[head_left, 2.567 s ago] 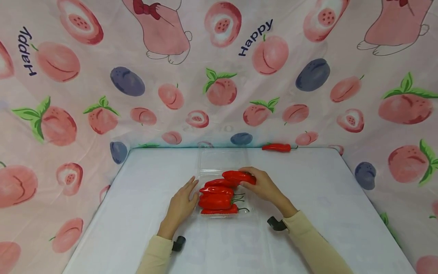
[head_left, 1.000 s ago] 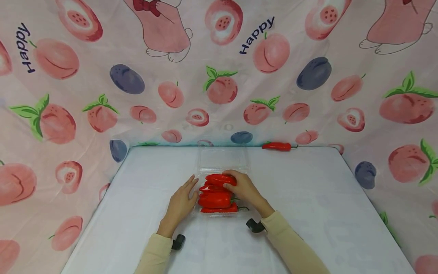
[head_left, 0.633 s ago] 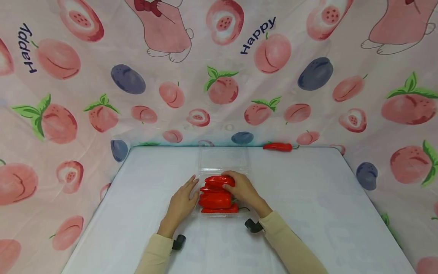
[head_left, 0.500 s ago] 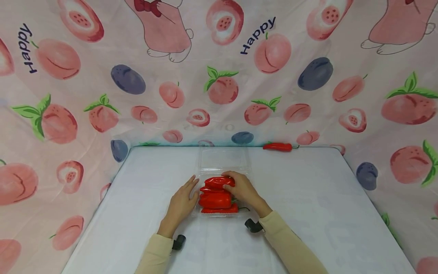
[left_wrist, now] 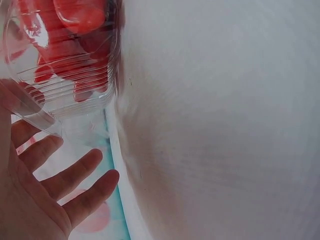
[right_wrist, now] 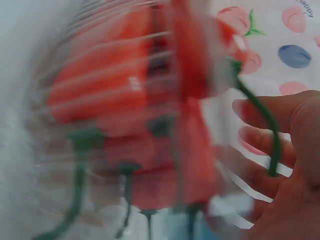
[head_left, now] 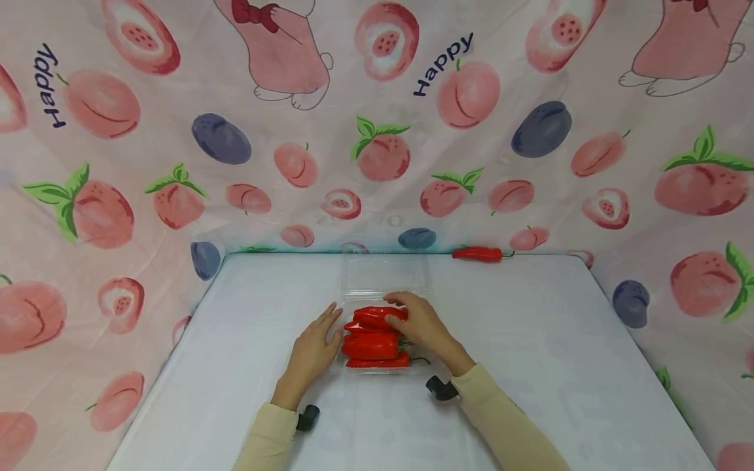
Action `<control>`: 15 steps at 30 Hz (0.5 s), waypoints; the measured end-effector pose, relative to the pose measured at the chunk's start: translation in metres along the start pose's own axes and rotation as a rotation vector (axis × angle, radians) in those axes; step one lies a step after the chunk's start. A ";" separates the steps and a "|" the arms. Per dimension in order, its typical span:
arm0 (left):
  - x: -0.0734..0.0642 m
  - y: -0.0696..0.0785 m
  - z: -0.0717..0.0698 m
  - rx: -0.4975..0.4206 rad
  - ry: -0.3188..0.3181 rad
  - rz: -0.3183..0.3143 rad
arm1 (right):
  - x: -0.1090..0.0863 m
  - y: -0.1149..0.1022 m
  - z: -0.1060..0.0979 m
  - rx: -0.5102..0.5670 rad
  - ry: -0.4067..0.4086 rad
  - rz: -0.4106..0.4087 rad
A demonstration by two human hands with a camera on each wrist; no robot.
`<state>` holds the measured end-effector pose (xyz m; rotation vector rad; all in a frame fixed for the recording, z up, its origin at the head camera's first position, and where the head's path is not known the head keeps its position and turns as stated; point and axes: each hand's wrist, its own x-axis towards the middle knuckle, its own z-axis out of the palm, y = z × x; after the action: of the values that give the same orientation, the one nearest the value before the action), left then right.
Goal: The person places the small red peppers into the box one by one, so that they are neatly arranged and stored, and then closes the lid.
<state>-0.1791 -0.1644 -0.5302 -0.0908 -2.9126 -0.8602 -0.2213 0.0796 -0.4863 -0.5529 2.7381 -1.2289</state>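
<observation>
So | clear box (left_wrist: 60, 102) sat midway between side edges of table (head_left: 530, 320) | left hand (head_left: 313, 350) beside it, fingers spread | right hand (head_left: 424, 326), fingers parted at farthest boxed pepper (head_left: 372, 317) | gentle nesting seemed wisest

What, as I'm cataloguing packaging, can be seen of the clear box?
The box looks like thin, clear plastic, with ribbed walls and its lid open at the back. It sits on the white table, holding red peppers. The left hand seems to touch its left side; the right hand is at its right.
</observation>
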 end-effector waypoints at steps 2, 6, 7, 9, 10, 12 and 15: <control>0.000 0.000 0.000 0.005 0.002 0.001 | -0.002 -0.004 -0.005 0.008 0.017 -0.027; 0.000 0.000 0.000 0.012 0.009 0.008 | -0.006 -0.010 -0.013 0.018 0.038 -0.069; 0.000 0.000 0.000 0.013 0.010 0.008 | -0.007 -0.011 -0.015 0.017 0.041 -0.074; 0.000 -0.001 0.001 0.010 0.012 0.011 | -0.010 -0.014 -0.019 0.020 0.048 -0.092; 0.000 -0.001 0.001 0.008 0.013 0.012 | -0.011 -0.015 -0.021 0.024 0.050 -0.100; 0.000 -0.002 0.001 0.006 0.012 0.011 | -0.013 -0.017 -0.026 0.021 0.050 -0.114; 0.000 -0.002 0.002 0.005 0.015 0.017 | -0.016 -0.019 -0.032 0.016 0.038 -0.141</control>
<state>-0.1796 -0.1647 -0.5327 -0.1074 -2.8958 -0.8469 -0.2086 0.0967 -0.4518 -0.7392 2.7598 -1.3027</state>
